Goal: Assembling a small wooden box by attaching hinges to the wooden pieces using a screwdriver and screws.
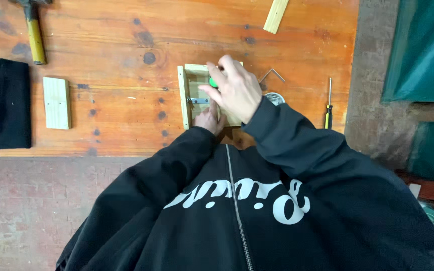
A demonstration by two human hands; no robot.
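Green-handled tool (213,82) sits gripped in the right hand (234,90) over a small wooden frame (189,95) mid-counter (116,50); the left hand (208,118) presses the frame, fingers flat. Around: one hammer (33,30), one screwdriver (329,108), two loose wood pieces.

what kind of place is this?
Likely a small woodworking shop or home workbench. A worn wooden bench top carries a hammer, a yellow-handled screwdriver and loose wood offcuts. The right hand holds a green-handled tool over a small wooden frame that the left hand steadies.
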